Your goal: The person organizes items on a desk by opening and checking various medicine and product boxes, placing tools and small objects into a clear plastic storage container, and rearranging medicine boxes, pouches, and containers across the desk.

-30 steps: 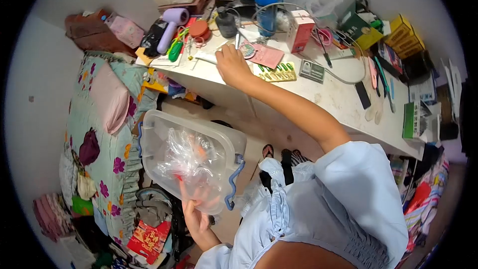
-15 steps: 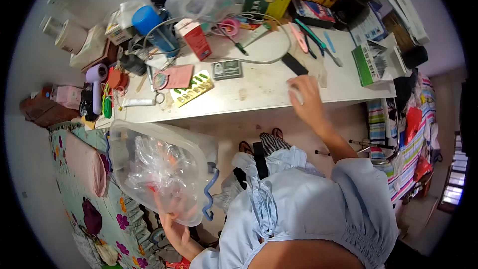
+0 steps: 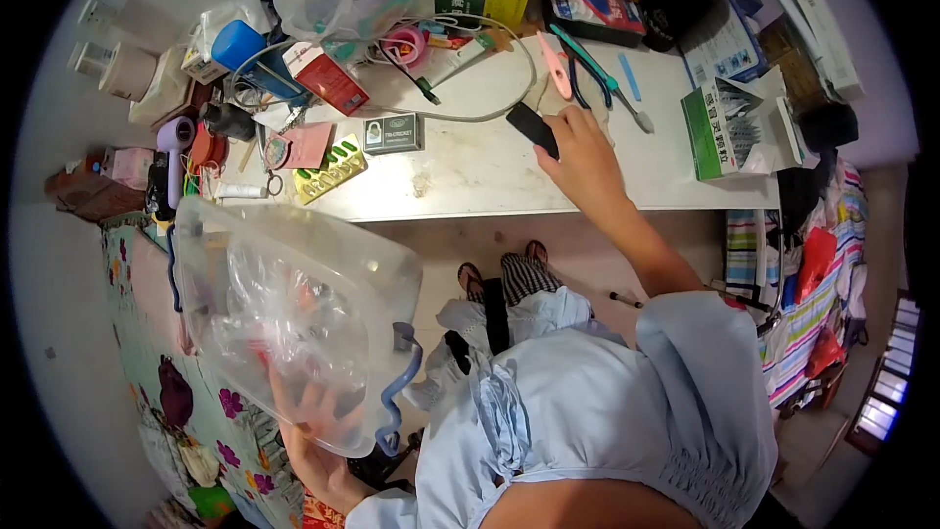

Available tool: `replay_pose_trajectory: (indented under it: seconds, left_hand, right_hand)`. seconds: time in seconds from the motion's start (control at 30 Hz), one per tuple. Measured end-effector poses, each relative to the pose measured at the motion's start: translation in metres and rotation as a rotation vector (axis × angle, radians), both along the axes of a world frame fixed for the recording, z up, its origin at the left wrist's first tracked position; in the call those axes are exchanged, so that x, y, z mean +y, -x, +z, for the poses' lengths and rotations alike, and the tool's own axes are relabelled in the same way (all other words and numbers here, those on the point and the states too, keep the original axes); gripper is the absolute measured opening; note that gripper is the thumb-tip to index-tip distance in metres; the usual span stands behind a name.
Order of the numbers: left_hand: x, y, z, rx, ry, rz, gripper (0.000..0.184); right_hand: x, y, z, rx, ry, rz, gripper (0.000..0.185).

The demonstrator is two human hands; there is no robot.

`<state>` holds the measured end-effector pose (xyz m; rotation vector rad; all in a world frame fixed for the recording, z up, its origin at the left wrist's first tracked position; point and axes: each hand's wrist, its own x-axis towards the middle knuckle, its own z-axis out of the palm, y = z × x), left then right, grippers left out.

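My right hand is at the table, its thumb and fingers closed around the right end of a small flat black rectangular object. The object lies on the white tabletop, and its kind cannot be made out. A translucent plastic bin tilts in front of the table on the left, with clear crinkled plastic bags inside. My left hand supports the bin from below on its near side; its fingers show blurred through the wall. A blue twisted handle hangs on the bin's right side.
On the white table lie pliers, a toothbrush, a grey box and a capsule blister pack. A red-and-white box and a blue-capped can stand behind. A green box is right. A flowered bed borders the left.
My right hand has moved forward onto the black object and closed on its end. The bin has tilted up a little, with my left hand still under it. The view has shifted slightly.
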<state>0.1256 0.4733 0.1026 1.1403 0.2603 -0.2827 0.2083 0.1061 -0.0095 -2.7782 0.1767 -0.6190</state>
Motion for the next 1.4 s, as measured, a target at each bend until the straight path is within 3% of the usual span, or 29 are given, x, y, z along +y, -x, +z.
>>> replay_pose_trajectory:
  seconds: [0.17, 0.2, 0.27, 0.3, 0.37, 0.4, 0.47, 0.57, 0.93, 1.0, 1.03, 1.17, 1.3, 1.4]
  left_hand:
    - [-0.029, -0.003, 0.005, 0.022, -0.054, 0.029, 0.075]
    - [-0.032, -0.006, 0.003, 0.015, -0.012, -0.056, 0.077]
    - [-0.043, -0.011, 0.004, 0.001, 0.028, -0.145, 0.079]
    - [-0.052, -0.013, 0.006, 0.011, 0.013, -0.160, 0.081]
    - [-0.069, -0.017, 0.009, 0.023, -0.001, -0.198, 0.083]
    - [-0.077, -0.019, 0.010, 0.017, 0.001, -0.230, 0.083]
    - [-0.092, -0.023, 0.013, 0.001, 0.006, -0.288, 0.083]
    - [-0.111, -0.032, 0.016, -0.023, 0.013, -0.372, 0.084]
    - [-0.158, -0.073, 0.003, -0.065, 0.047, -0.649, 0.088]
    - [-0.165, -0.075, 0.003, -0.012, 0.097, -0.667, 0.086]
    - [-0.169, -0.076, 0.003, -0.011, 0.098, -0.663, 0.086]
    - [-0.178, -0.083, 0.000, -0.029, 0.072, -0.633, 0.086]
    - [-0.180, -0.091, -0.009, -0.027, 0.071, -0.619, 0.082]
    - [-0.182, -0.095, -0.015, -0.093, -0.027, -0.598, 0.075]
  right_hand:
    - [-0.012, -0.002, 0.000, 0.062, -0.034, -0.010, 0.022]
    - [-0.015, -0.002, 0.003, 0.056, -0.035, -0.008, 0.022]
    - [-0.025, 0.001, 0.013, 0.036, -0.384, 0.106, 0.016]
    - [-0.031, 0.006, 0.021, 0.027, -0.383, 0.105, 0.016]
    - [-0.042, 0.022, 0.044, 0.133, -1.236, 0.112, 0.020]
    - [-0.044, 0.031, 0.057, 0.124, -1.234, 0.110, 0.020]
    - [-0.046, 0.052, 0.084, -0.056, -1.637, 0.251, 0.024]
    - [-0.047, 0.078, 0.111, -0.157, -1.690, 0.337, 0.026]
    - [-0.041, 0.106, 0.152, -0.433, -1.380, 0.328, 0.023]
    - [-0.049, 0.096, 0.154, -0.689, -0.372, 0.368, 0.023]
    - [-0.046, 0.096, 0.158, -0.728, -0.220, 0.319, 0.027]
    - [-0.041, 0.096, 0.153, -0.762, 0.009, 0.320, 0.034]
    - [-0.030, 0.103, 0.154, -0.682, 0.012, 0.353, 0.040]
    - [-0.024, 0.102, 0.149, -0.715, 0.144, 0.314, 0.028]
